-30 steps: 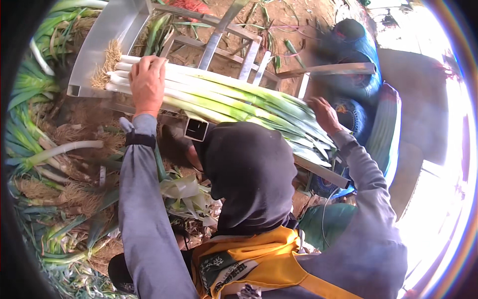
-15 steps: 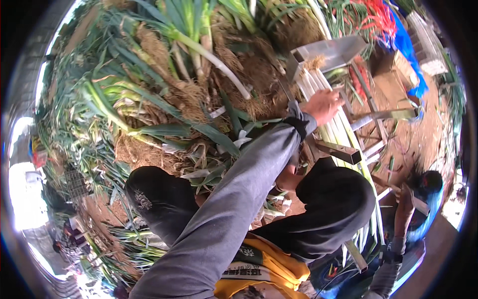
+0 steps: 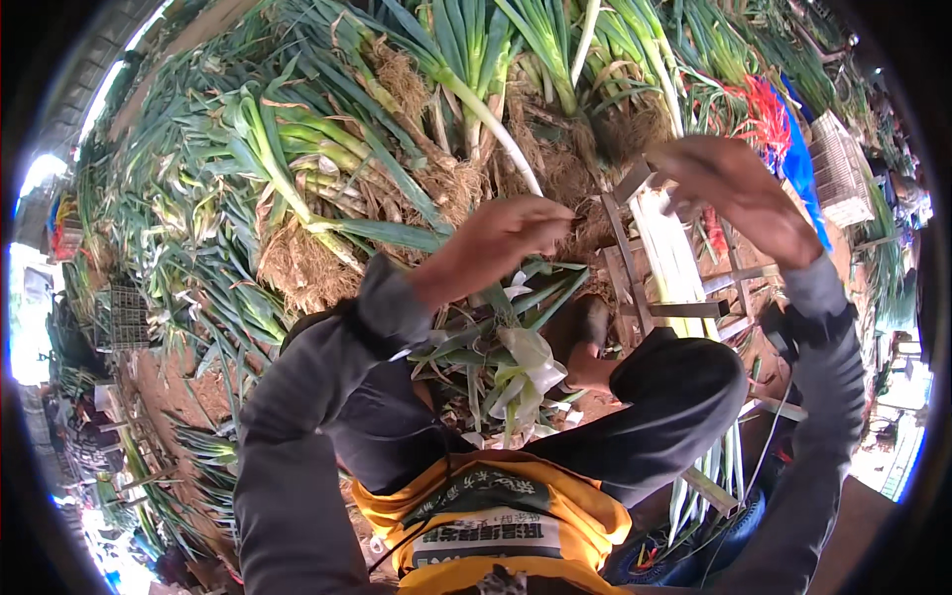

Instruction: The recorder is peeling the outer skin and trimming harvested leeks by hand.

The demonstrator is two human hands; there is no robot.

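Note:
Trimmed leeks [image 3: 666,243] lie side by side in a narrow metal rack [image 3: 627,263] right of centre, white ends away from me. My right hand [image 3: 734,188] is over their far end, beside the rack's metal end plate [image 3: 632,182]; its fingers are bent and smeared by motion. My left hand [image 3: 501,243] hovers left of the rack, apart from it. Its fingers are closed together, and whatever they may hold is too small to make out. Below it, leek leaves and a pale torn peel [image 3: 531,362] lie between my legs.
Untrimmed leeks with roots [image 3: 297,268] are heaped ahead and to the left. Red strands [image 3: 759,109], a blue sheet [image 3: 801,169] and a white crate [image 3: 841,169] are at the far right. A grey crate [image 3: 121,317] stands at the left. A thin pale cord [image 3: 764,446] hangs by my right arm.
My left hand has come off the leeks and moved left. My right hand has risen from the lower right to the leeks' far end. My view has shifted.

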